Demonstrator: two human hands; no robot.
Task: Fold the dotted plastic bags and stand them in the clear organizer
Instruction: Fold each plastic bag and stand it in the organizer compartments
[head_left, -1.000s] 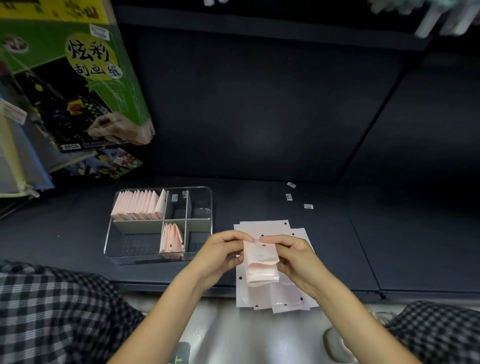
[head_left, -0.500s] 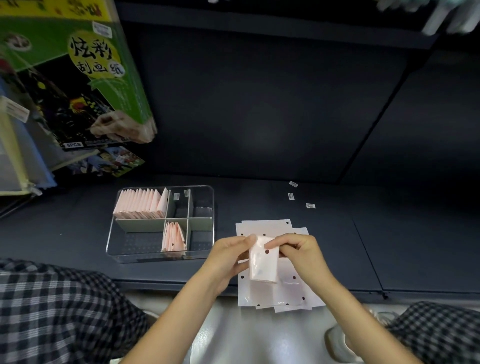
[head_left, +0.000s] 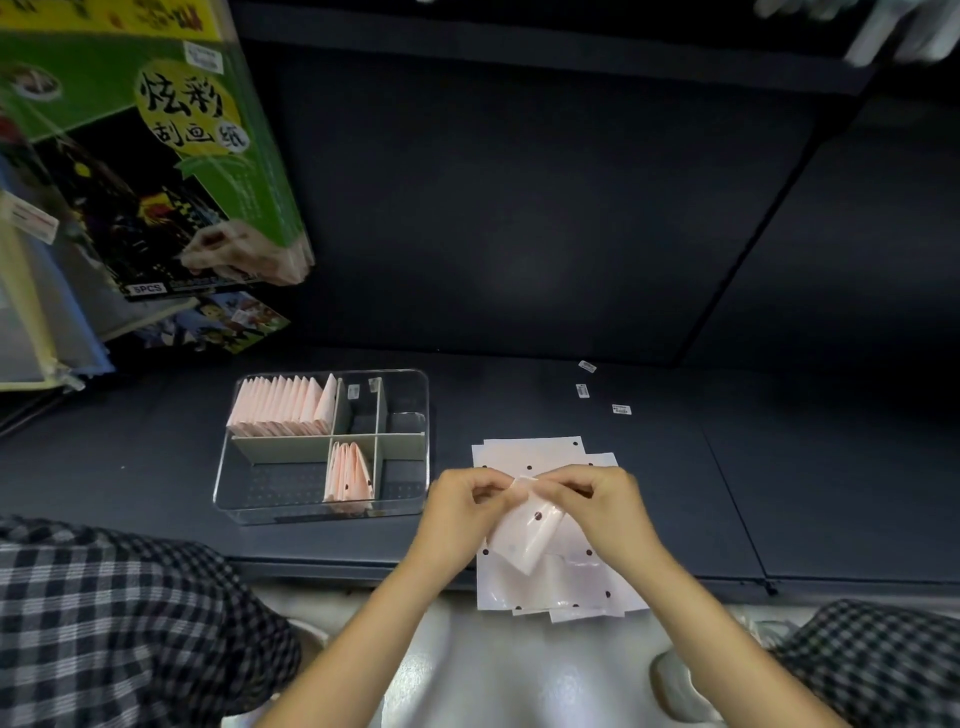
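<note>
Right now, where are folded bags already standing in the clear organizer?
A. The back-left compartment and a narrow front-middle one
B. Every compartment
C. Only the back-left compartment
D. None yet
A: the clear organizer holds a full row of folded bags at back left and a few more in the narrow front-middle slot; the other compartments hold no bags.

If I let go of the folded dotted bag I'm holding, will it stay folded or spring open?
Probably springs open: the folded bag hangs curled and limp from both hands, so it looks thin and floppy. Its glossy film likely slides easily. The row of bags packed in the organizer suggests neighbours keep folds shut.
</note>
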